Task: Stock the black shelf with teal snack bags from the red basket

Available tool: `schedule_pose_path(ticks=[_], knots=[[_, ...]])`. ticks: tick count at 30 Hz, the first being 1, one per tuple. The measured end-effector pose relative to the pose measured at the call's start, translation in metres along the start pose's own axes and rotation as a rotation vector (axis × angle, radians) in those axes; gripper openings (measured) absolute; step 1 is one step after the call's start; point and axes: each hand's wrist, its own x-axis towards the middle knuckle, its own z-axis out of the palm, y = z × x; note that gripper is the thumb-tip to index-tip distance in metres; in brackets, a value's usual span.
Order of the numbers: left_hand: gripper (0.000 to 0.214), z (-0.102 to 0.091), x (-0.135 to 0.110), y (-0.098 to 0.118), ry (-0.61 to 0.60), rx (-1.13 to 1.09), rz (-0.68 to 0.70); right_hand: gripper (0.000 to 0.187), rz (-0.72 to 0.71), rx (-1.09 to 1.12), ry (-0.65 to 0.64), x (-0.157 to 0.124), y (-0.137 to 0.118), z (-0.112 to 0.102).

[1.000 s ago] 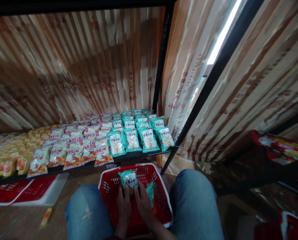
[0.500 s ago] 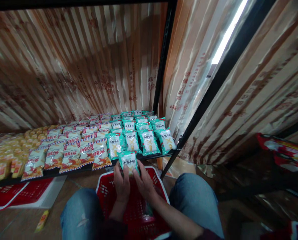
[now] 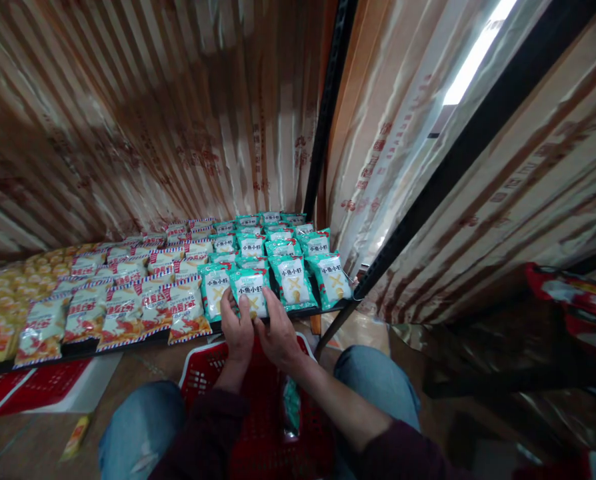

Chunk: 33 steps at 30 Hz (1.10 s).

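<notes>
A green-and-white snack bag (image 3: 249, 280) stands tilted back at the front of the shelf, between my two hands. My left hand (image 3: 238, 333) grips its lower left side, the thumb on the front. On the lower right side my right hand (image 3: 280, 335) closes with thumb and fingers. More snack bags of the same kind stand in rows around it, one (image 3: 293, 283) just to the right and another (image 3: 215, 290) to the left. Below my forearms a red basket (image 3: 193, 373) sits between my knees, with a green package (image 3: 291, 403) inside.
White-and-orange snack bags (image 3: 123, 310) and yellow packs (image 3: 33, 280) fill the shelf's left part. A black shelf post (image 3: 403, 233) rises at the right corner. Pleated printed sheeting (image 3: 203, 133) hangs behind. A yellow packet (image 3: 75, 437) lies on the floor.
Both hands have moved the snack bag from above the basket forward and up, against the front row on the shelf. The camera view has shifted a little.
</notes>
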Motion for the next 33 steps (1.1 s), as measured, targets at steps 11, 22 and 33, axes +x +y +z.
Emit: schedule_pose_path(ticks=[11, 22, 33], knots=[[0.044, 0.017, 0.009, -0.012, 0.09, 0.139, 0.215, 0.059, -0.034, -0.072, 0.066, 0.002, 0.018, 0.006], [0.057, 0.011, -0.004, -0.026, 0.003, 0.274, 0.47, 0.055, -0.034, -0.141, 0.095, 0.004, 0.018, 0.005], [0.05, 0.015, 0.001, -0.036, -0.011, 0.274, 0.583, 0.054, -0.029, -0.194, 0.132, 0.004, 0.02, 0.009]])
